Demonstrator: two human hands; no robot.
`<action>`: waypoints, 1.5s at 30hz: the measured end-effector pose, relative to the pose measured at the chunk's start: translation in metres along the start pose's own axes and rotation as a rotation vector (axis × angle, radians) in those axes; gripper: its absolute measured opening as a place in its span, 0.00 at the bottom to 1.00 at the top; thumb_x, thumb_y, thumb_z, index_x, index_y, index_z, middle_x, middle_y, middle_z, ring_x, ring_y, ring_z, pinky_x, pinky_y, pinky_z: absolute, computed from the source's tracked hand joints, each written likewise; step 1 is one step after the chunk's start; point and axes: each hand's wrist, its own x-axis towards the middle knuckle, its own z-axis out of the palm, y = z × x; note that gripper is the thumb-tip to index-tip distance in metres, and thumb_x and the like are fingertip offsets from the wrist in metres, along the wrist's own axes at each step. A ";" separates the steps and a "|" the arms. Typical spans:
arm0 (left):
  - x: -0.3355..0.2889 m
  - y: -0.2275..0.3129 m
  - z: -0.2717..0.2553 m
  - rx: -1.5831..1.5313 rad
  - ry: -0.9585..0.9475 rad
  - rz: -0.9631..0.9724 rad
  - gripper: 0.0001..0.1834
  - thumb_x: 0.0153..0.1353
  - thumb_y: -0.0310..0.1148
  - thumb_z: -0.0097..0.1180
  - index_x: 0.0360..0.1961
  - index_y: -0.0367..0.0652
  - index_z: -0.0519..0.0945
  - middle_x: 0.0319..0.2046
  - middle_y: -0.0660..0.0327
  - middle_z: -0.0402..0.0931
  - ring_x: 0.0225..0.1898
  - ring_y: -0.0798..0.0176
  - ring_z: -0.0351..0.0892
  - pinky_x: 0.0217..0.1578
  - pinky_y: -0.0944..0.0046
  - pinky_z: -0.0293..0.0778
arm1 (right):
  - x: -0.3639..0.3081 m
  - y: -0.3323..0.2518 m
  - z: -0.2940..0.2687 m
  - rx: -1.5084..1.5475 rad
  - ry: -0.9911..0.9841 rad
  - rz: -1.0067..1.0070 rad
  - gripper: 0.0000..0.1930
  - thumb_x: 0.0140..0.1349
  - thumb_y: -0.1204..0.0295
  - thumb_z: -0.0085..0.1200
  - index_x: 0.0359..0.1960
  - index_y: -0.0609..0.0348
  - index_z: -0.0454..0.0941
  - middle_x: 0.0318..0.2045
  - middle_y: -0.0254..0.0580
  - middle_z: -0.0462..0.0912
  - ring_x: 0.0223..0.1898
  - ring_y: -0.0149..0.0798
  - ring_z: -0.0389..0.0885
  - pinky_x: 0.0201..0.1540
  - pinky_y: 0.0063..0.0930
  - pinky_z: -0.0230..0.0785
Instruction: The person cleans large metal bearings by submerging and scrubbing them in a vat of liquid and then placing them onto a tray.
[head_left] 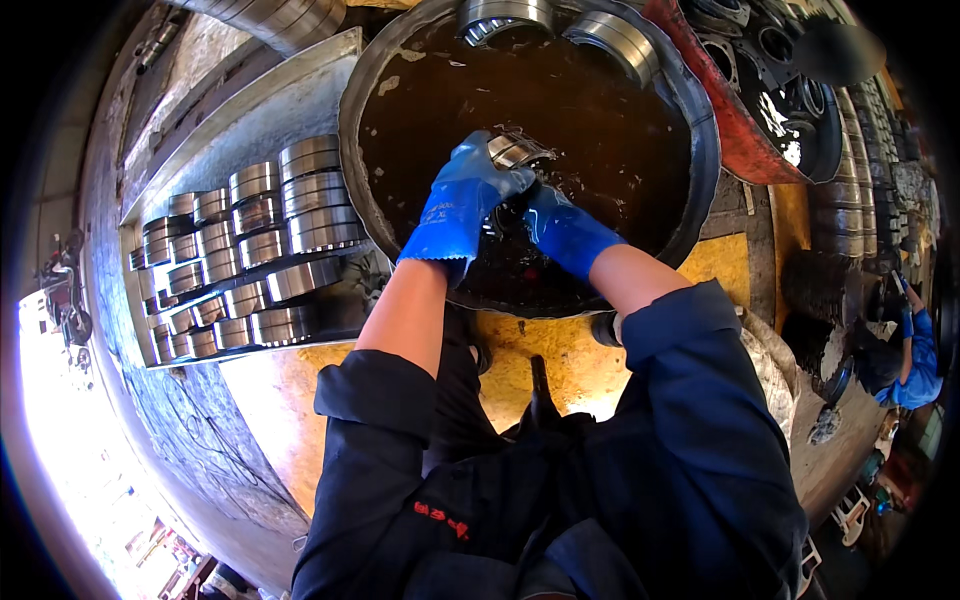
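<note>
A large round metal tub (704, 150) of dark brown liquid stands in front of me. Over its near half, my left hand (462, 205) in a blue rubber glove is closed on a shiny metal roller bearing (518, 150), held tilted at the liquid's surface. Close beside it, my right hand (566, 232), gloved alike, has its fingers curled in at the near side of the bearing. Whatever those fingers grip is dark and mostly hidden. Two more roller bearings, one upper left (506, 12) and one upper right (612, 44), sit at the tub's far rim.
Left of the tub, a metal tray (245, 100) holds rows of steel bearings (318, 205). A red-sided container (722, 125) with dark rings stands at the far right. Stacked metal rings (835, 190) line the right side. Another person (915, 355) in blue works at the right edge.
</note>
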 end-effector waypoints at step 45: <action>-0.018 0.024 -0.018 0.028 -0.076 -0.067 0.40 0.49 0.42 0.76 0.60 0.35 0.74 0.53 0.48 0.83 0.54 0.52 0.84 0.54 0.58 0.79 | 0.030 0.023 0.069 0.825 -0.069 -0.045 0.23 0.58 0.63 0.64 0.55 0.56 0.79 0.50 0.49 0.84 0.53 0.49 0.83 0.55 0.40 0.76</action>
